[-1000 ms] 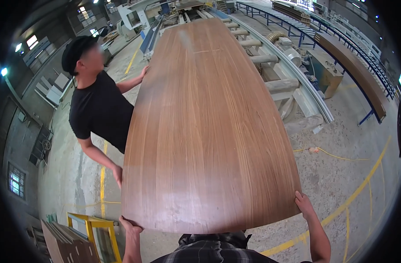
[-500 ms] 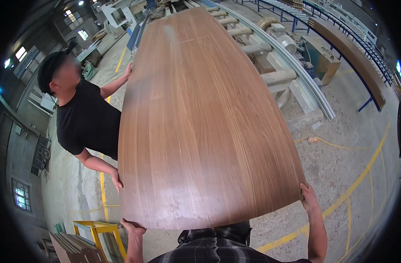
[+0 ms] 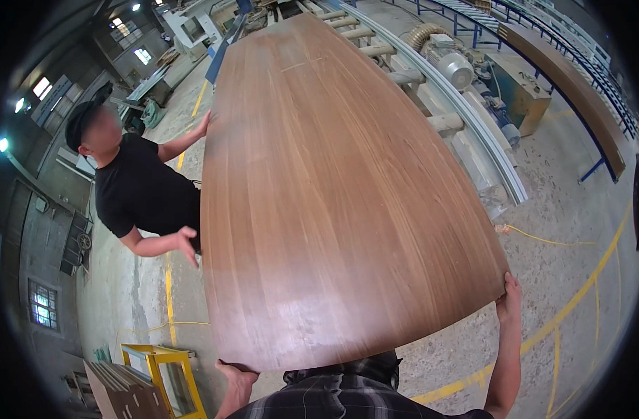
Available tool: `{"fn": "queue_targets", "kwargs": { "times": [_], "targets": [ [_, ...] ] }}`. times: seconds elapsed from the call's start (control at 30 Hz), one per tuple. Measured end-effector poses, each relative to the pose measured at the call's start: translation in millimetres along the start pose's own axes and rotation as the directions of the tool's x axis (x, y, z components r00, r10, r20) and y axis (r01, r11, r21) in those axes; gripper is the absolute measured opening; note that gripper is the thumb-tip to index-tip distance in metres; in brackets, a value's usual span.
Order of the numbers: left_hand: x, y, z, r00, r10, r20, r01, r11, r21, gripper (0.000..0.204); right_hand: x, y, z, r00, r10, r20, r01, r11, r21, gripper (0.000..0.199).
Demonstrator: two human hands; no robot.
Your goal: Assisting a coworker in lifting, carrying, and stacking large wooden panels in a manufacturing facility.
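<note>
A large brown wood-grain panel (image 3: 333, 209) stretches away from me over a roller machine. My left hand (image 3: 237, 374) grips its near left corner, with the fingers hidden under the board. At the near right corner my right hand (image 3: 511, 297) is closed round the edge, its fingers partly in sight. A co-worker (image 3: 145, 181) in a black shirt and dark cap stands along the left side. That person's far hand (image 3: 205, 124) touches the panel's left edge, while the near hand (image 3: 187, 244) is held with fingers spread beside it.
Right of the panel runs a machine bed with rollers (image 3: 445, 124) and a metal rail (image 3: 473, 122). A motor (image 3: 456, 70) stands beyond it. Farther right, brown boards (image 3: 578, 91) lie on a blue conveyor. A yellow frame (image 3: 169, 377) and stacked boards (image 3: 124, 391) are at lower left.
The panel's near end has shifted to the right in view, with both my hands still on its corners. The co-worker's near hand has come off the panel's edge.
</note>
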State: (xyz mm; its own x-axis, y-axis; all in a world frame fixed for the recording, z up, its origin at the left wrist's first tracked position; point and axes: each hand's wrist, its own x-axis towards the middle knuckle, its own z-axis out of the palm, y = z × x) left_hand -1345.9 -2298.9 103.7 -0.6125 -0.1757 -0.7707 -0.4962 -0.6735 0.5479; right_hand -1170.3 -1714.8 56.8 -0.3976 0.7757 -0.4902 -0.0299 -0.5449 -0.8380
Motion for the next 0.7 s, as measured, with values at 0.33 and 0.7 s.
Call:
{"fn": "queue_targets", "kwargs": {
  "times": [0.33, 0.7],
  "targets": [
    [-39.7, -80.6, 4.9, 0.859, 0.391, 0.330, -0.481, 0.395, 0.783, 0.089, 86.3, -30.0, -12.0, 0.983, -0.147, -0.107, 0.163, 0.972, 0.170, 0.053],
    [-40.6, -79.6, 25.1, 0.961, 0.156, 0.227, -0.159, 0.987, -0.007, 0.058, 81.3, -25.0, 17.6, 0.902, -0.337, -0.270, 0.328, 0.941, -0.076, 0.051]
  ]
}}
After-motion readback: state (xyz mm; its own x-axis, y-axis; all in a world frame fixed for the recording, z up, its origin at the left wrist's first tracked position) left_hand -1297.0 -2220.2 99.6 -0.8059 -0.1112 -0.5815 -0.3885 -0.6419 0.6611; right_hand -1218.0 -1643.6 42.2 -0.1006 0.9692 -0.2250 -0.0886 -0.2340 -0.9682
